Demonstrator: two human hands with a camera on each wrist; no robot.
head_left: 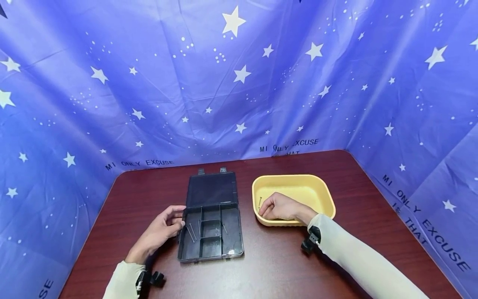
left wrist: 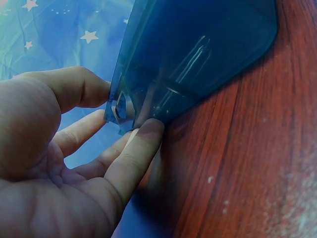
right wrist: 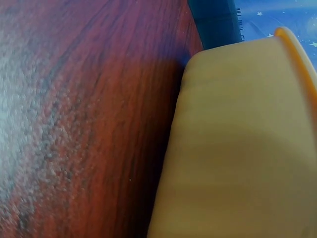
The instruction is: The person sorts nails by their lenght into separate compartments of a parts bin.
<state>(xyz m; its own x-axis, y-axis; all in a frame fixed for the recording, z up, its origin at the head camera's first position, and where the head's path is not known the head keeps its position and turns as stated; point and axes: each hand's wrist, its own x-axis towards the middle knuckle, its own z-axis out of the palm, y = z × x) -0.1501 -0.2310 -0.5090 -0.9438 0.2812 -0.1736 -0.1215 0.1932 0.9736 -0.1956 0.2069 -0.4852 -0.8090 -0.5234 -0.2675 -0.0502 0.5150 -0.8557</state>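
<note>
A dark translucent compartment box (head_left: 230, 252) lies with its lid (head_left: 212, 189) folded back. My left hand (head_left: 158, 230) holds the box's left side; in the left wrist view the thumb (left wrist: 81, 89) is at the upper edge and a finger (left wrist: 141, 148) lies against the outer wall. Several thin, nail-like metal pieces (head_left: 192, 232) are spread through the compartments. My right hand (head_left: 281, 206) reaches into the yellow bin (head_left: 295, 178) at its front left corner, fingers bent downward. Close by its fingers is another nail-like piece (head_left: 260, 201). I cannot tell whether the hidden fingertips pinch anything.
Box and bin stand side by side on a dark red wooden table (head_left: 149, 187), a strip of tabletop between them. Behind and beside the table hangs a blue star-patterned cloth (head_left: 209, 83). The bin's front wall (right wrist: 237, 139) fills much of the right wrist view.
</note>
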